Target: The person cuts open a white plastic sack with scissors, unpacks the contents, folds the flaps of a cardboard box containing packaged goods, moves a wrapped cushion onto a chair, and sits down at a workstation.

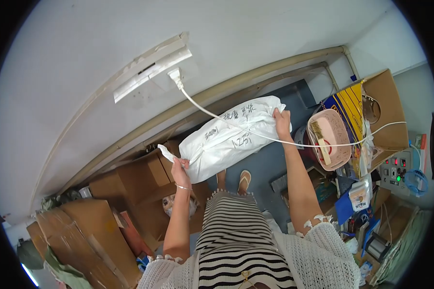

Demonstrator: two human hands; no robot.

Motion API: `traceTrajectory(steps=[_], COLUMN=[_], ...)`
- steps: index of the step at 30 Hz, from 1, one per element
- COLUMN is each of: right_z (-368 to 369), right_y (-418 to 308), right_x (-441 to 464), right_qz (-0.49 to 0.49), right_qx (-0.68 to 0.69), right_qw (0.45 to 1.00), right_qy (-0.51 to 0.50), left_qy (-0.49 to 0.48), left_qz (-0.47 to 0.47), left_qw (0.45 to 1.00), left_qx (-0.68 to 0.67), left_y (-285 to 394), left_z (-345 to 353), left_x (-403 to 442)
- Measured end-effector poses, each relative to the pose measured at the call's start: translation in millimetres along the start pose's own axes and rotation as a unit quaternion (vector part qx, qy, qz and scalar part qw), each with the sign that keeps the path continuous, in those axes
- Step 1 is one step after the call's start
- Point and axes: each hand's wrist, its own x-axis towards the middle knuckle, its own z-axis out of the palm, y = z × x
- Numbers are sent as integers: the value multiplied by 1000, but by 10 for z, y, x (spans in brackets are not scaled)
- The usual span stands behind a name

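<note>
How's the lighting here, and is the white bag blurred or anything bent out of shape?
Head view: soft light, with a bright glare streak at lower left; head view: white bag pale, no obvious blur, its handwriting visible; head view: strong wide-angle distortion, with the wall strip seeming bowed and corners black.

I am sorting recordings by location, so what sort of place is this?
Probably a storeroom or small workshop: cardboard boxes, a control panel with lit displays, and a handwritten-on white package.

Contents invisible inside white sack
</note>
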Motion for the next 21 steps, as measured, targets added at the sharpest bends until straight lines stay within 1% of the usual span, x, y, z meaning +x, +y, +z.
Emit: traceTrajectory(steps=[3, 5, 9, 11, 12, 14, 15, 16, 18, 20, 21], right_z=[-174, -314, -612, -809, -909, -1111, -1228, -1340, -1611, -1638, -1629], right_y=[-63, -140, -165, -239, -236, -203, -183, -178, -346, -291, -302], right_x=[-457, -763, -1411, -1710, -1876, -2157, -2306, -2449, -2699, -2814, -2865], right_qz=[-3, 3, 15, 86, 88, 99, 69, 39, -34, -1, 142], right_qx=[-15, -18, -4, 68, 68, 53, 26, 0, -101, -101, 56], right_qw=[1000, 1000, 999, 993, 992, 990, 991, 990, 981, 981, 973], right_qy=[-8, -19, -37, -51, -56, -90, -114, -137, -164, -165, -174], left_qy=[19, 42, 69, 96, 117, 136, 151, 201, 227, 225, 218], left_qz=[-20, -50, -67, -88, -110, -110, -111, -116, -148, -160, -172], left_qw=[999, 998, 995, 991, 987, 985, 982, 972, 961, 959, 959], left_qx=[30, 24, 3, 7, -3, -8, -14, -33, -59, -68, -54], left_y=[-33, -62, -165, -198, -208, -288, -317, -362, -498, -579, -579], left_z=[-292, -459, -768, -904, -960, -1105, -1177, -1216, -1454, -1617, -1627], left_x=[-377, -565, -975, -1192, -1307, -1495, -1609, -1709, -1959, -1998, -2002])
